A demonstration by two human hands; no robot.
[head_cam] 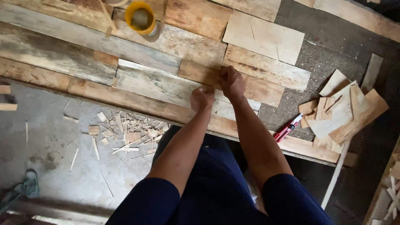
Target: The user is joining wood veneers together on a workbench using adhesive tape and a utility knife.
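pressing both fists on the patchwork wood panel [166, 83] | your left hand [202, 98] clenched, right hand [231, 82] clenched, grip contents unclear | red cutter [288, 127] right | yellow cup [141, 17] above

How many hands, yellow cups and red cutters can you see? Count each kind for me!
Hands: 2, the left hand and the right hand, both pressed on the wooden boards
Yellow cup: 1
Red cutter: 1
Total: 4
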